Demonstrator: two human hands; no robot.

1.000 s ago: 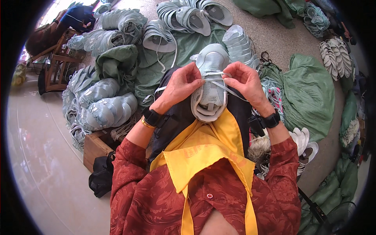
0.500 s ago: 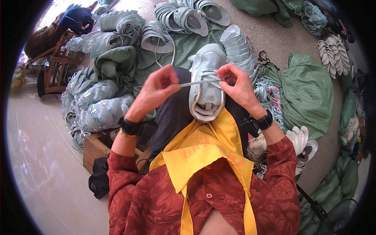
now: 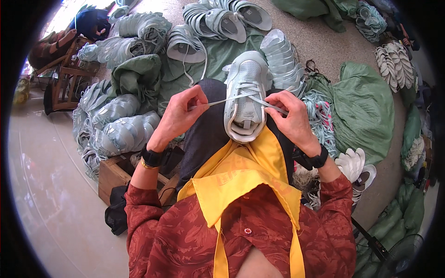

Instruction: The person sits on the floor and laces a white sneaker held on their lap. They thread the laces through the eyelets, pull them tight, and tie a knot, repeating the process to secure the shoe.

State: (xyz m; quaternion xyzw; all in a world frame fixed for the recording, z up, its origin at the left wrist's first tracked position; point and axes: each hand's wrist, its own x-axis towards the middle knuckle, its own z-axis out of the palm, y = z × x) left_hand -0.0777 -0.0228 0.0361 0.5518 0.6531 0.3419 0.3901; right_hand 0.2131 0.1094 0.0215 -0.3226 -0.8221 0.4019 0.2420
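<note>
Apart now, hands (image 3: pixel 236 116) flank the shoe (image 3: pixel 247 95), lace (image 3: pixel 222 101) taut.

Packages: green sacks (image 3: pixel 359 111) lie on the floor (image 3: pixel 46 194), right and top. No labels, signs or screens are visible.

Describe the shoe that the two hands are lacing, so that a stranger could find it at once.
Start at the yellow apron in the lower middle; just above it, on the dark lap, lies a pale grey shoe, toe pointing away. Unlike the stacked shoe uppers around, it has its sole, and the left hand and right hand pull its white lace.
</note>
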